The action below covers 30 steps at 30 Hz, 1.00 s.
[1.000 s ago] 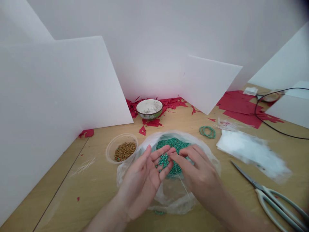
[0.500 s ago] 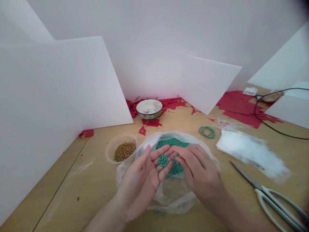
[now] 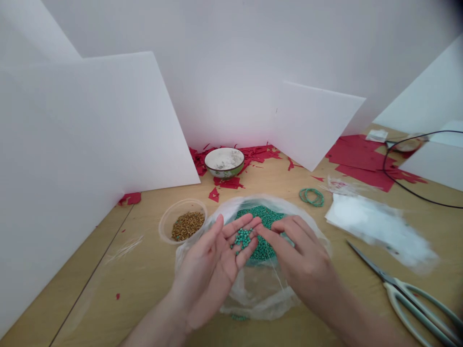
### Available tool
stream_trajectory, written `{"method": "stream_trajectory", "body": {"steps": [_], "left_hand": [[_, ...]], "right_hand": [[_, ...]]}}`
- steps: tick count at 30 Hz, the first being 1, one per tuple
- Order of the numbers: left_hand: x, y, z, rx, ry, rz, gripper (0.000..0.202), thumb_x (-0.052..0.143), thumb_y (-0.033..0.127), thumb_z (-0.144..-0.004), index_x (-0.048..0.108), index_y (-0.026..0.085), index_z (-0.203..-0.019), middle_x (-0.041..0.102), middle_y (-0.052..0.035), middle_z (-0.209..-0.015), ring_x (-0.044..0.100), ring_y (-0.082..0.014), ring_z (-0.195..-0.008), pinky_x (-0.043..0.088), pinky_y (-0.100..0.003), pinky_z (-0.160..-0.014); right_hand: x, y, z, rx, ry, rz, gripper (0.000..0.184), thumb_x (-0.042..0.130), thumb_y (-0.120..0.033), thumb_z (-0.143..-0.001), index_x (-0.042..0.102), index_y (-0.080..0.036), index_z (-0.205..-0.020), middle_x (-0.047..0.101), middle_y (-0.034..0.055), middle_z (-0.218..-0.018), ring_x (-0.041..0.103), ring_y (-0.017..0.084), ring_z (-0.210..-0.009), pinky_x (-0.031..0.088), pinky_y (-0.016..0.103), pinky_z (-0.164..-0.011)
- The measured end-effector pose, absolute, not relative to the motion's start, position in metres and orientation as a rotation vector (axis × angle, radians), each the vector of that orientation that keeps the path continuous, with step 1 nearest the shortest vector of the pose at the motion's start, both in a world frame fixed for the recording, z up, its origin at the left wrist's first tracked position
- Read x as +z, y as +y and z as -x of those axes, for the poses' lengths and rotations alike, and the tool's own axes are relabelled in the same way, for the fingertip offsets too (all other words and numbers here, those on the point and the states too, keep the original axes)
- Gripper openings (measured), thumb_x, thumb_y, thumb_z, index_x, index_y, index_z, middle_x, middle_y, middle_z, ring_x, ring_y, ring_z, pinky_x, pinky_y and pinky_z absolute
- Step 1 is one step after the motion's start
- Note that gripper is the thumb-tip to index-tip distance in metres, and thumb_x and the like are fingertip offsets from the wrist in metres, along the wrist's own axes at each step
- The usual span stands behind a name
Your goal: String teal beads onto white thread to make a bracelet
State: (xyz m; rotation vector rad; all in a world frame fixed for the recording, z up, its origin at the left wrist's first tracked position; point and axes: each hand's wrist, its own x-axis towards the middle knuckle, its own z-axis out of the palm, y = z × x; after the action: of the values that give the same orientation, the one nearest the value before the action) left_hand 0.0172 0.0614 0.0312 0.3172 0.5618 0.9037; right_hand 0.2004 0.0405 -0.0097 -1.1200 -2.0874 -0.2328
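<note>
My left hand (image 3: 215, 260) is palm up, its fingers slightly curled, holding a small heap of green beads (image 3: 243, 238) on them. Close by, my right hand (image 3: 302, 250) is closed in a pinch at the left fingertips. A thin clear thread (image 3: 275, 271) trails down from the pinch; its tip is too small to make out. Beneath both hands lies an open clear plastic bag (image 3: 253, 294) with many more green beads (image 3: 265, 217) inside. To the left, a round plastic tub (image 3: 163, 226) contains gold-brown beads (image 3: 188, 225) with a few green ones.
Scissors (image 3: 392, 279) lie at the right, near white plastic bags (image 3: 379, 231). Green beaded rings (image 3: 311, 197) rest behind my right hand. A bowl (image 3: 224, 168) stands at the back among red paper scraps (image 3: 260, 153). Cut threads (image 3: 126, 246) lie left; white boards (image 3: 318, 125) stand behind.
My right hand has drawn slightly back from the left fingers, and its fingers have closed into a tighter pinch. The hanging thread now shows. The left hand has barely moved.
</note>
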Motion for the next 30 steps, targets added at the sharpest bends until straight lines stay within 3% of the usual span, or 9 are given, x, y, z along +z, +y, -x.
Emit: {"method": "stream_trajectory", "body": {"steps": [9, 20, 26, 30], "left_hand": [[0.03, 0.056, -0.023, 0.917, 0.617, -0.34, 0.043, 0.043, 0.037, -0.099, 0.059, 0.005, -0.122, 0.053, -0.0178, -0.138, 0.039, -0.0292, -0.138, 0.035, -0.04, -0.116], [0.027, 0.057, -0.022, 0.902, 0.536, -0.372, 0.04, 0.041, 0.037, -0.1, 0.062, 0.007, -0.117, 0.054, -0.0167, -0.136, 0.04, -0.0288, -0.137, 0.035, -0.04, -0.115], [0.029, 0.056, -0.021, 0.911, 0.59, -0.343, 0.041, 0.041, 0.035, -0.099, 0.06, 0.006, -0.12, 0.053, -0.0175, -0.137, 0.037, -0.0295, -0.139, 0.034, -0.04, -0.116], [0.03, 0.056, -0.021, 0.904, 0.56, -0.356, 0.041, 0.04, 0.036, -0.1, 0.06, 0.006, -0.12, 0.053, -0.0171, -0.138, 0.038, -0.0292, -0.138, 0.033, -0.041, -0.116]], "right_hand": [[-0.007, 0.038, -0.195, -0.339, -2.095, 1.178, 0.026, 0.049, -0.004, -0.092, 0.068, -0.007, -0.109, 0.06, 0.0137, -0.09, 0.052, 0.025, -0.089, 0.05, 0.042, -0.077], [-0.02, 0.04, -0.194, -0.123, -2.072, 1.203, 0.042, 0.048, -0.01, -0.096, 0.051, -0.016, -0.137, 0.059, 0.0098, -0.091, 0.05, 0.023, -0.09, 0.049, 0.042, -0.083], [-0.02, 0.042, -0.195, -0.11, -2.027, 1.142, 0.031, 0.051, -0.008, -0.094, 0.061, -0.014, -0.123, 0.058, 0.0098, -0.091, 0.05, 0.021, -0.087, 0.049, 0.039, -0.078], [-0.02, 0.043, -0.195, -0.042, -1.999, 1.156, 0.037, 0.051, -0.008, -0.094, 0.057, -0.016, -0.13, 0.059, 0.0092, -0.092, 0.052, 0.021, -0.088, 0.049, 0.038, -0.078]]}}
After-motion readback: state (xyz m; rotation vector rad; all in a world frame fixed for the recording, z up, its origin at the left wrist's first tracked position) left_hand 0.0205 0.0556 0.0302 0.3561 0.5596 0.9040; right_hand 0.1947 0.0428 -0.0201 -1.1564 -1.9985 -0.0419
